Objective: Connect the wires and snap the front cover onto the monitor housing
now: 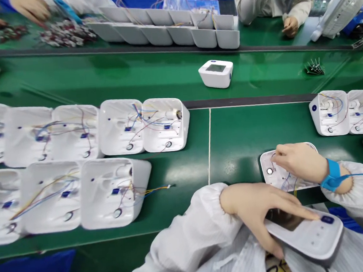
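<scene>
At the lower right, my left hand (261,209) grips a white monitor cover (320,236) with a dark screen and a blue button, thumb on one edge and fingers across its face. It is tilted near my lap. Just beyond it, an open white housing (269,179) lies on the green table, with thin wires and a round metal disc inside. My right hand (298,161), wearing a blue wrist strap (333,175), reaches over this housing. Its fingers are pinched together near a thin wire; what sits between them is hidden.
Rows of open white housings (169,141) with coloured wires stand left, more (329,114) at right. A closed monitor (216,73) and screws (315,68) lie on the middle strip. Beyond are grey bins (182,35), a fan (343,3) and co-workers' hands (290,27).
</scene>
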A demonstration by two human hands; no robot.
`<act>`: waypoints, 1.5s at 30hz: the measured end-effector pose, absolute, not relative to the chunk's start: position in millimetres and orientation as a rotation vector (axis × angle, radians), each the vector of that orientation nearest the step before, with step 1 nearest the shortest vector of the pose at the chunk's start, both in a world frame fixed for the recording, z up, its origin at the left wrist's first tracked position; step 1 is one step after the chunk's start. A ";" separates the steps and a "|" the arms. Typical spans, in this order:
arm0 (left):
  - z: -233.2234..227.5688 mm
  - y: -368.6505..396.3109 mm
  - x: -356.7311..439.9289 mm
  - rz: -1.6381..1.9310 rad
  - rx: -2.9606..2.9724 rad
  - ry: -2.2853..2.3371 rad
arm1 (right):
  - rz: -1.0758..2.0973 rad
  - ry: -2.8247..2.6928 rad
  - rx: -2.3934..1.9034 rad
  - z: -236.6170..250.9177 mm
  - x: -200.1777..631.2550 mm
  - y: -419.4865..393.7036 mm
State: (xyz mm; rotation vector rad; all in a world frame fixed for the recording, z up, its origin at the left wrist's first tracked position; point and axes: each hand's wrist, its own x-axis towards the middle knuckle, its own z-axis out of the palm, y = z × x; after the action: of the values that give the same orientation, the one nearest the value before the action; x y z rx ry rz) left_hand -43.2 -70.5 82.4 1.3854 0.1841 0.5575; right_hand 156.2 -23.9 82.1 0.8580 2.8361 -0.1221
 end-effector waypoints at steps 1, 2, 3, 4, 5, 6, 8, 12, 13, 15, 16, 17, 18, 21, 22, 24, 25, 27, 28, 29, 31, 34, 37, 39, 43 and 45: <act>80.3 -71.1 -42.7 0.558 1.386 0.169 | -0.122 2.796 0.824 83.9 151.0 -23.9; 78.1 -71.5 -42.4 0.546 1.388 0.145 | -0.128 2.757 0.792 86.1 145.7 -24.2; 76.0 -71.7 -42.2 0.529 1.387 0.122 | -0.134 2.723 0.766 88.6 140.6 -24.7; 73.9 -72.0 -41.8 0.523 1.380 0.110 | -0.139 2.694 0.747 91.2 136.0 -25.5; 71.7 -72.4 -41.2 0.543 1.365 0.116 | -0.140 2.671 0.737 93.6 132.2 -26.4; 69.6 -72.9 -40.4 0.586 1.343 0.134 | -0.128 2.655 0.736 95.5 129.1 -27.5; 65.9 -73.1 -38.9 0.662 1.305 0.162 | -0.060 2.649 0.749 96.8 125.7 -29.9; 64.1 -67.3 -41.3 0.571 1.341 0.106 | 0.018 2.714 0.745 91.5 125.9 -33.5; 64.6 -65.1 -42.8 0.532 1.360 0.087 | -0.002 2.736 0.748 89.8 126.3 -34.1; 65.6 -61.3 -45.4 0.465 1.394 0.061 | -0.056 2.770 0.780 87.6 126.4 -35.3; 65.8 -60.0 -46.1 0.425 1.411 0.049 | -0.083 2.783 0.804 87.2 126.0 -35.9; 65.7 -59.1 -46.3 0.388 1.428 0.033 | -0.116 2.789 0.835 87.0 125.4 -36.6; 65.2 -58.5 -46.1 0.365 1.443 0.015 | -0.153 2.787 0.877 86.9 124.7 -37.1; 62.9 -58.1 -44.3 0.359 1.480 -0.038 | -0.248 2.753 1.006 86.1 123.1 -37.2; 62.3 -58.0 -43.9 0.357 1.489 -0.057 | -0.262 2.741 1.017 85.5 123.1 -36.4; 62.2 -57.6 -43.9 0.343 1.507 -0.058 | -0.261 2.714 0.959 84.5 123.9 -33.7; 62.6 -57.1 -44.3 0.328 1.516 -0.051 | -0.262 2.698 0.907 84.2 124.5 -32.0; 64.2 -56.0 -45.6 0.299 1.525 -0.030 | -0.264 2.672 0.847 84.9 125.3 -28.9; 65.0 -55.3 -46.1 0.289 1.522 -0.025 | -0.267 2.666 0.838 85.8 125.3 -28.1; 65.7 -54.7 -46.4 0.285 1.513 -0.026 | -0.267 2.665 0.840 87.0 124.9 -27.9; 66.3 -53.6 -45.9 0.287 1.487 -0.033 | -0.247 2.679 0.873 90.0 123.3 -29.5; 64.7 -52.8 -43.4 0.306 1.447 -0.058 | -0.214 2.705 0.932 92.8 120.1 -33.8; 62.2 -53.1 -41.9 0.313 1.434 -0.082 | -0.211 2.710 0.932 91.6 118.4 -34.3; 61.6 -53.8 -42.3 0.321 1.430 -0.081 | -0.230 2.701 0.899 90.8 119.2 -31.9; 63.0 -56.1 -44.1 0.311 1.411 -0.079 | -0.246 2.669 0.908 97.8 124.1 -28.8; 63.3 -57.1 -45.1 0.287 1.413 -0.069 | -0.197 2.624 0.964 105.2 126.9 -29.5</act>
State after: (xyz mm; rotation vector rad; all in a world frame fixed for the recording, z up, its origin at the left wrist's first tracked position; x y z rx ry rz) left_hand -45.1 -57.1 63.3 1.4125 -0.0689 0.2866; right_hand 126.9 -29.5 105.2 0.9645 2.6238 -0.1969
